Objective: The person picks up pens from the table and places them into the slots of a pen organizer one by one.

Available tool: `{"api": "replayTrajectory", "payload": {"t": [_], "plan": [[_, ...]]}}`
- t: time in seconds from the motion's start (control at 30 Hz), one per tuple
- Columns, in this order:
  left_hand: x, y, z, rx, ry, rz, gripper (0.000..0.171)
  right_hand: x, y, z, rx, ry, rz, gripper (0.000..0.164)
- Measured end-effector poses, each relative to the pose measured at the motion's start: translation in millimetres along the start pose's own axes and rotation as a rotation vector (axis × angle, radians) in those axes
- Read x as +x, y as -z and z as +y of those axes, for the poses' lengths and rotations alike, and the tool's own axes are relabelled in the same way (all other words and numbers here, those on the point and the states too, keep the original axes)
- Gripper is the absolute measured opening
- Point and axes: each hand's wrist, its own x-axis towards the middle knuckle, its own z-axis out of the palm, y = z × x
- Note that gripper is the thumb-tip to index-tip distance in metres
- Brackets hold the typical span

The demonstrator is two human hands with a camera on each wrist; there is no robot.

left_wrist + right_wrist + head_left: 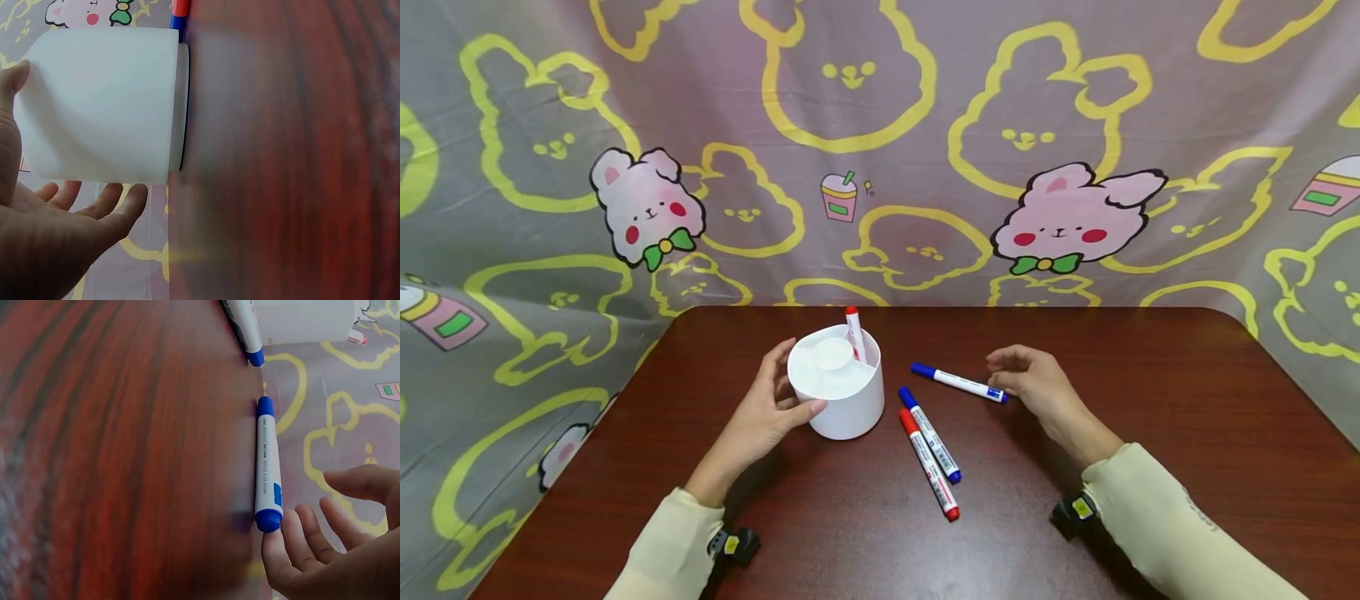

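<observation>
My left hand (763, 412) holds a round white pen holder (848, 412) by its side, thumb at the front near the rim and fingers around the far left. A red-capped marker (855, 335) stands upright in a compartment of the holder. My right hand (1043, 387) is by the near end of a blue marker (961, 383) lying on the table. In the right wrist view its fingers (303, 540) are loosely bent around that blue end, the thumb held apart from it. Another blue marker (934, 442) and a red marker (929, 465) lie side by side between the hands.
The dark brown wooden table (820, 533) ends at a far edge against a hanging cloth (925, 183) with yellow outlines and pink bunny heads. Small black cameras (747, 546) are strapped to both wrists over light sleeves (670, 542).
</observation>
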Motion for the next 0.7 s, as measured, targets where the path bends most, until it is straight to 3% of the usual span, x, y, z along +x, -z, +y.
{"api": "replayTrajectory", "payload": {"t": [0.37, 0.7], "plan": [[0.1, -0.8, -3.2, -0.005, -0.022, -0.003, 0.099, 4, -7, 8, -0.079, 0.091, 0.002, 0.035], [-0.5, -2.4, -2.0, 0.001, -0.01, -0.006, 0.098, 6, -13, 9, -0.189, 0.106, 0.004, 0.031]]}}
